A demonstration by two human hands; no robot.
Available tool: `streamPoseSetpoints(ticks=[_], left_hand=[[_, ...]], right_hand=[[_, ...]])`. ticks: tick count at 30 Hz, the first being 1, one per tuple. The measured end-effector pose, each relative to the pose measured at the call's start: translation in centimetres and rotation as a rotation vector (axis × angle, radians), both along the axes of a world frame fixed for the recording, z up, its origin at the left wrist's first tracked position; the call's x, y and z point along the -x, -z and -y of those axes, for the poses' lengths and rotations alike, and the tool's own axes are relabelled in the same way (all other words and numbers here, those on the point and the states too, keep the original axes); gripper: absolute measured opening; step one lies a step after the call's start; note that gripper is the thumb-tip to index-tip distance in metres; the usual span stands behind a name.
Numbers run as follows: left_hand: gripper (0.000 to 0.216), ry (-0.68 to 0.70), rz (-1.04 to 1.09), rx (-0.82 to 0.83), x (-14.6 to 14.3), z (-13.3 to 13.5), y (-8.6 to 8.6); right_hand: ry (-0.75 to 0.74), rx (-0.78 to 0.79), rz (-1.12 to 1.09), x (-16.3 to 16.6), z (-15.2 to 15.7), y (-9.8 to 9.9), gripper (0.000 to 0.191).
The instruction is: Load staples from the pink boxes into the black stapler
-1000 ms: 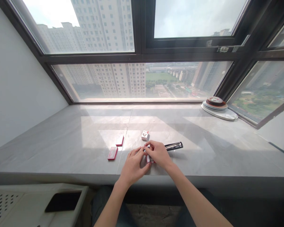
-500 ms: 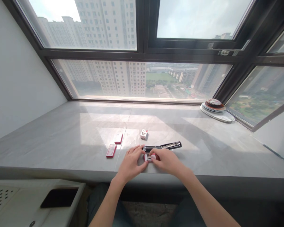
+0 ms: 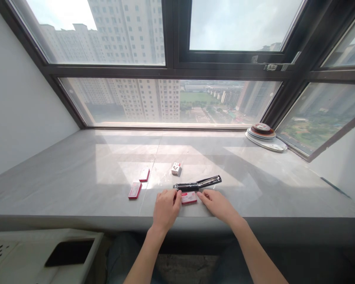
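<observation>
A small red staple box [image 3: 189, 197] lies flat on the grey stone sill [image 3: 77, 177], near its front edge. My left hand [image 3: 165, 207] rests palm down at the box's left end, fingers curled and thumb pressed on it. At the box's right end is my right hand [image 3: 217, 203], fingers stretched flat and fingertips touching or almost touching it. Just behind the box lies a black stapler [image 3: 198, 184], swung open in a long line.
Two more red boxes [image 3: 144, 174] [image 3: 135, 190] lie to the left, and a small white box [image 3: 176, 168] sits behind the stapler. A stack of plates [image 3: 264, 134] stands at the far right by an open window [image 3: 322, 114]. A white unit [image 3: 17, 252] sits below left.
Both hands drew back from the stapler toward the front edge with the red box. The box went from being pinched up between the fingers to lying flat on the sill.
</observation>
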State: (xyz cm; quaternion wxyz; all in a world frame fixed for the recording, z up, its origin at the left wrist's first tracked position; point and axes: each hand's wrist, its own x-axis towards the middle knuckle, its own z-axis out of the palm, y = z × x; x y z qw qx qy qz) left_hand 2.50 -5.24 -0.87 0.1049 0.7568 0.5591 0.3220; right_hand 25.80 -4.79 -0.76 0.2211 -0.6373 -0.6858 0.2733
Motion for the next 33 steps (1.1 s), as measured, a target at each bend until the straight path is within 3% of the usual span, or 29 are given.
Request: streamPoseSetpoints(ticks=[3,5,7,10,13,18,27,29,33], left_hand=[[0.029,0.039,0.026,0.004,0.1,0.3,-0.1],[0.033,0.060,0.022,-0.005,0.1,0.3,-0.1],[0.035,0.057,0.023,0.005,0.0,0.1,-0.1],[0.032,0.049,0.031,0.054,-0.2,-0.4,-0.2],[0.029,0.048,0.015,0.061,-0.4,-0.8,-0.4],[0.029,0.035,-0.036,0.025,-0.4,-0.6,-0.7],[0.019,0.157,-0.125,-0.059,-1.3,0.3,-0.2],[0.013,0.079,-0.147,-0.078,0.2,-0.3,-0.4],[0.016,-0.231,-0.200,-0.114,6.2,-1.7,-0.8]], right_hand=[[0.145,0.105,-0.154,-4.0,-0.4,0.0,0.051],[0.153,0.112,-0.313,-6.0,-1.0,-0.7,0.067],[0.063,0.104,-0.471,-6.5,-2.0,-2.0,0.074],[-0.112,0.061,-0.574,-4.4,-4.0,-4.0,0.060],[-0.222,-0.046,-0.483,-0.5,-6.1,-4.9,0.046],[-0.285,-0.156,-0.231,4.1,-7.6,-4.0,0.032],[-0.235,-0.183,-0.014,3.8,-7.4,-3.5,0.028],[-0.210,-0.179,-0.006,3.3,-7.5,-3.5,0.029],[-0.153,-0.158,-0.013,2.2,-7.8,-3.2,0.032]])
